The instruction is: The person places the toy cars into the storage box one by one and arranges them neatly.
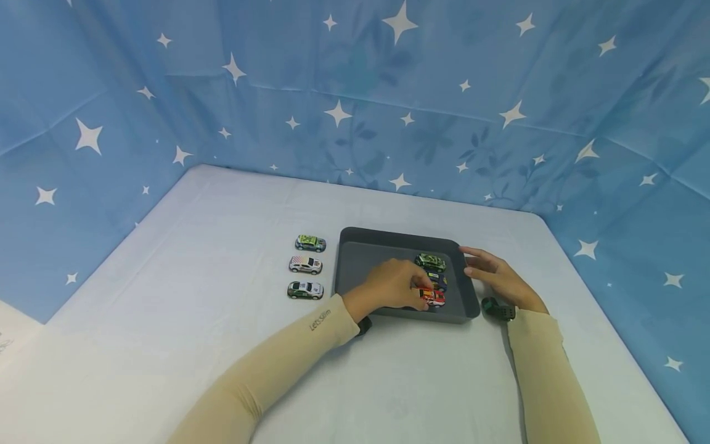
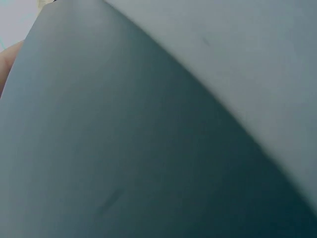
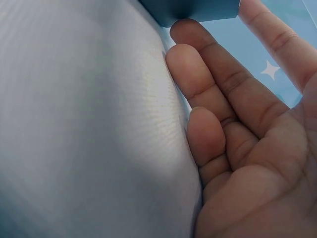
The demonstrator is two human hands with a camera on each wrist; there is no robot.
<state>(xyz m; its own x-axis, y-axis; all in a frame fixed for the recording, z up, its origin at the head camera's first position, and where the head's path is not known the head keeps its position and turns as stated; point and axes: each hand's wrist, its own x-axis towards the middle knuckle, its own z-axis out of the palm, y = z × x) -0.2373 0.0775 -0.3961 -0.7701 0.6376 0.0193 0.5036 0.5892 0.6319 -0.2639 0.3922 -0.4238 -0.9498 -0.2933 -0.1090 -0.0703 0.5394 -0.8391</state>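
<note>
In the head view my left hand [image 1: 396, 283] reaches into a dark grey tray [image 1: 355, 268] and pinches a red toy car [image 1: 434, 298] near its right end. Behind that car, a dark blue toy car [image 1: 438, 280] and a green toy car [image 1: 430, 262] sit in the tray. My right hand [image 1: 501, 280] touches the tray's right wall from outside, its fingers loosely bent. In the right wrist view, fingertips of the right hand [image 3: 237, 114] meet the tray's corner [image 3: 198, 10]. The left wrist view shows mostly tray wall [image 2: 124, 124]; the held car is hidden there.
Left of the tray stand a yellow-green toy car [image 1: 310, 243], a white toy car [image 1: 305, 265] and a white-and-green toy car [image 1: 305, 290] in a column. A white cloth covers the table [image 1: 233, 246]. Blue star-patterned curtains [image 1: 355, 74] hang around it.
</note>
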